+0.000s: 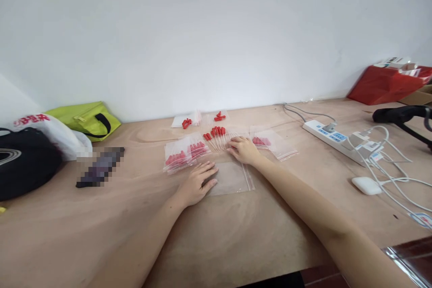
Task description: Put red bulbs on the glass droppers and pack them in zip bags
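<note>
My left hand [197,184] lies on the left edge of a clear zip bag [231,179], its fingers stretched and slightly spread. Beyond that bag several thin pale sticks with red tips [218,131] lie fanned out on the table. My right hand [243,149] rests at the right side of this fan, palm down, fingers a little bent and apart; its fingertips touch or nearly touch the sticks. To the left lie zip bags with red pieces inside [177,158]. Right of my right hand is another zip bag with red pieces [261,141], partly overlapped by a clear bag [280,146].
Near the wall lie loose red pieces [186,123] and more [219,116] on clear bags. A power strip [326,134] with white cables and a white charger [366,186] occupies the right. Leftward are a blurred dark flat object [101,167], black bag [27,162] and green bag [81,119].
</note>
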`<action>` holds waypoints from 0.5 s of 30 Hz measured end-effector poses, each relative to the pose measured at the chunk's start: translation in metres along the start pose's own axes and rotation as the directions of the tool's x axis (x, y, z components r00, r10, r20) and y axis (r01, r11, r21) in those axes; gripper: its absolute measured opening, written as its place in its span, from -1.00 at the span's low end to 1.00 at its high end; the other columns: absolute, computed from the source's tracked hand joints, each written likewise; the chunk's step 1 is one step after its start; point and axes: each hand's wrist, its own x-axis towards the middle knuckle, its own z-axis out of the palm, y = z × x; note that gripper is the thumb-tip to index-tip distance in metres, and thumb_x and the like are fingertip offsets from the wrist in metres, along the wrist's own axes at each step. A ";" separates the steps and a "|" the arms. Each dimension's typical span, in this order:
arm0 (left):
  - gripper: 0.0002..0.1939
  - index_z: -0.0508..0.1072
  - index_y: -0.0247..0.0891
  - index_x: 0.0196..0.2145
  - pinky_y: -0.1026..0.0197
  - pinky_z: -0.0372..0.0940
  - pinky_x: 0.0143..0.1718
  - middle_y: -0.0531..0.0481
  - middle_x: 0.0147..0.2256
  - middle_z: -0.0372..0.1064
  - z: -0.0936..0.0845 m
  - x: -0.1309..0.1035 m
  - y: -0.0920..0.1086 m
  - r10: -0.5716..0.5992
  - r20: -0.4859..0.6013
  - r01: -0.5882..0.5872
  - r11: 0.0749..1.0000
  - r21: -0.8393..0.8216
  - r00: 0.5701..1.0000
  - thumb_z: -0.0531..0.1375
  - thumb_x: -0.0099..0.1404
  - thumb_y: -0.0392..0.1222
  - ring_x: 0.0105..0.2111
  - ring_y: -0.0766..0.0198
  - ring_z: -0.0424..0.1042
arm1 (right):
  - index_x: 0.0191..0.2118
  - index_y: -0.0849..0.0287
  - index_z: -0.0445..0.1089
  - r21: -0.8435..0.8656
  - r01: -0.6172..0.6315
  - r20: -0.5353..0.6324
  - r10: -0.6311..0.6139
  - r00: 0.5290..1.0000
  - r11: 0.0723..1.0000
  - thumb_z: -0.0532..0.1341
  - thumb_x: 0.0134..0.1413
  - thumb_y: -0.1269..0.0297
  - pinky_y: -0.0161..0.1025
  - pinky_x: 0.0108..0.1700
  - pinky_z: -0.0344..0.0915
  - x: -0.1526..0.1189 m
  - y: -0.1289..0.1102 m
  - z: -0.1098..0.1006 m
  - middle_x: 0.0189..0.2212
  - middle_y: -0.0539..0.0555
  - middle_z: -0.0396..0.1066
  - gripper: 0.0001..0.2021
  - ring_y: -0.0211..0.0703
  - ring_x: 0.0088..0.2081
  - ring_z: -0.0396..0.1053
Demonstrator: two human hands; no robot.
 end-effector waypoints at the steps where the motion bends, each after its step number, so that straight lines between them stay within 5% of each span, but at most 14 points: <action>1: -0.60 0.26 -0.19 0.03 -0.03 -0.07 0.15 -0.05 0.12 0.08 0.000 0.000 0.000 -0.003 0.000 0.003 1.000 0.000 1.000 -0.04 0.28 -0.05 0.15 0.17 0.00 | -0.17 0.10 0.37 -0.027 -0.027 0.022 0.028 0.999 0.999 -0.02 0.13 0.14 -0.16 -0.09 0.05 0.002 0.005 0.003 -0.12 0.11 0.33 -0.70 -0.09 -0.08 0.21; 7: -0.60 0.27 -0.18 0.03 -0.01 -0.07 0.15 -0.05 0.12 0.09 -0.002 0.000 0.002 -0.006 0.001 0.006 1.000 0.006 1.000 -0.03 0.27 -0.06 0.14 0.19 0.01 | -0.26 0.12 0.42 -0.095 -0.192 0.013 0.194 0.981 0.977 -0.04 0.11 0.08 -0.11 -0.08 0.04 0.010 0.010 0.007 -0.16 0.15 0.35 -0.65 -0.03 -0.07 0.20; 15: -0.63 0.29 -0.19 0.01 -0.05 -0.02 0.12 -0.08 0.10 0.13 0.000 -0.002 0.000 0.025 -0.034 -0.025 1.000 0.004 0.999 -0.01 0.27 -0.08 0.12 0.16 0.06 | -0.15 0.39 0.30 0.138 -0.467 0.058 0.463 0.884 0.874 0.02 0.01 0.38 -0.22 -0.22 0.21 0.060 -0.017 0.022 -0.25 0.32 0.37 -0.71 -0.03 -0.17 0.33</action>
